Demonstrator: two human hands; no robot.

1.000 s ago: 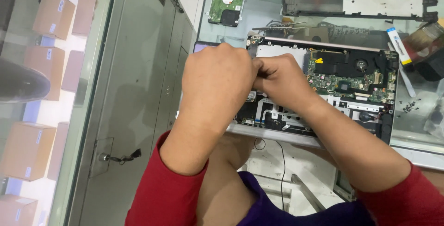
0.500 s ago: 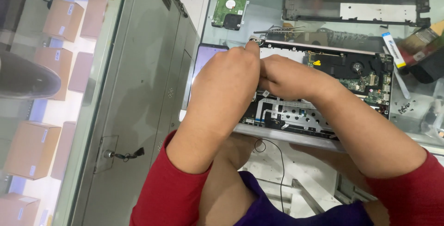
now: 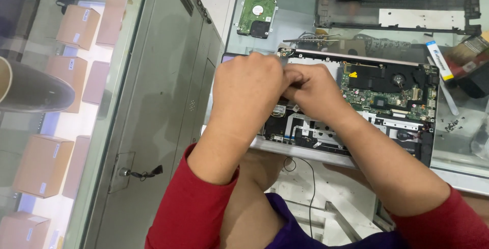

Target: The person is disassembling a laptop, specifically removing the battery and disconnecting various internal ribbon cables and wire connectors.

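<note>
An opened laptop base (image 3: 356, 152) lies on a glass counter, its green circuit board (image 3: 395, 93) and black fan exposed. My left hand (image 3: 248, 93) is curled into a fist over the left part of the laptop's inside. My right hand (image 3: 310, 93) presses against it, fingers pinched together at the same spot. What the fingers hold is hidden between the two hands. Both sleeves are red.
A bare hard drive (image 3: 258, 15) lies at the back of the counter. A black laptop cover (image 3: 397, 4) sits at the far right back. A brush and a white-blue strip (image 3: 439, 60) lie to the right. A grey cabinet (image 3: 163, 101) and several cardboard boxes (image 3: 76, 25) stand left.
Both hands shifted slightly left and toward the near edge over the laptop's left part, staying pressed together. The view moved a little.
</note>
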